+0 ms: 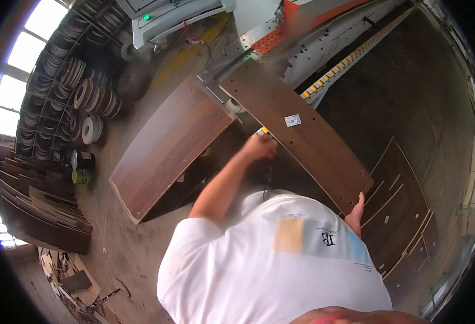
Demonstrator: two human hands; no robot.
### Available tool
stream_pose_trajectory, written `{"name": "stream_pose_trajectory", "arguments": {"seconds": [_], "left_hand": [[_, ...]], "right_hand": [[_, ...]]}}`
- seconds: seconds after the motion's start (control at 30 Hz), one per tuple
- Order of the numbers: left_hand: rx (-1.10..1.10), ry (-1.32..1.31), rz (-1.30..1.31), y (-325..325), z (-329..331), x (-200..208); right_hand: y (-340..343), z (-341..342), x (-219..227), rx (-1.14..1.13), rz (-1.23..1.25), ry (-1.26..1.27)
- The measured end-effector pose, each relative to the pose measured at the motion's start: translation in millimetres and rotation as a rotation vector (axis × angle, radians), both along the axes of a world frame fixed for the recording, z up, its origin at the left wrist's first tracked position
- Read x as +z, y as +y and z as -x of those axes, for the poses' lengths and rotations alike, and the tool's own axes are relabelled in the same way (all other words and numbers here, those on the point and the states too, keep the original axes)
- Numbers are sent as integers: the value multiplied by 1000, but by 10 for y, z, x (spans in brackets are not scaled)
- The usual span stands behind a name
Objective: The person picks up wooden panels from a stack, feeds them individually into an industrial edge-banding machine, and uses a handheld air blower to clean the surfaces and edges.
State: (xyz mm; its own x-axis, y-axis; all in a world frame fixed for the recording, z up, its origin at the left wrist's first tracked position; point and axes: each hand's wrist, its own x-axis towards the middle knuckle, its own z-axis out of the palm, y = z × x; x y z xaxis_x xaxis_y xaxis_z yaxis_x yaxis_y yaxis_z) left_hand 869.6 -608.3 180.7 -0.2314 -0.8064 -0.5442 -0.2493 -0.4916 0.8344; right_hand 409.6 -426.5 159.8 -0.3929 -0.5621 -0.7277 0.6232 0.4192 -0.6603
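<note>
A long brown wood-grain panel (302, 132) with a white label and small drilled holes slants across the middle, its far end at a machine. My right hand (355, 213) is at the panel's near right end, thumb up along the edge and fingers mostly hidden. My left hand (260, 147) is beside the panel's left long edge, its fingers curled; whether they grip anything is hidden. Just beyond it shows a yellow-and-white roller piece (262, 131). Left of my arm is a stack of similar brown panels (167, 146).
The machine (324, 54) has an orange guard (267, 40) and a roller rail (345, 62) running to the far right. More brown panels (405, 200) lie to the right. Edging rolls (92, 129) fill a rack at left, above stacked boards (38, 200). Scraps (78, 281) lie at lower left.
</note>
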Motion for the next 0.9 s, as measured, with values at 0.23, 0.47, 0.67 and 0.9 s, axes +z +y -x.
{"name": "stream_pose_trajectory", "arguments": {"seconds": [0.23, 0.47, 0.67, 0.9], "left_hand": [[759, -227, 692, -1722, -2198, -114], [864, -844, 724, -3121, -3241, 197], [781, -880, 421, -3559, -3157, 222], [996, -1092, 1263, -2813, -3928, 435]], "right_hand": [[-308, 99, -110, 149, 6, 131], [-263, 252, -73, 242, -60, 105], [-206, 150, 109, 180, -197, 154], [-275, 167, 59, 180, -96, 130]]}}
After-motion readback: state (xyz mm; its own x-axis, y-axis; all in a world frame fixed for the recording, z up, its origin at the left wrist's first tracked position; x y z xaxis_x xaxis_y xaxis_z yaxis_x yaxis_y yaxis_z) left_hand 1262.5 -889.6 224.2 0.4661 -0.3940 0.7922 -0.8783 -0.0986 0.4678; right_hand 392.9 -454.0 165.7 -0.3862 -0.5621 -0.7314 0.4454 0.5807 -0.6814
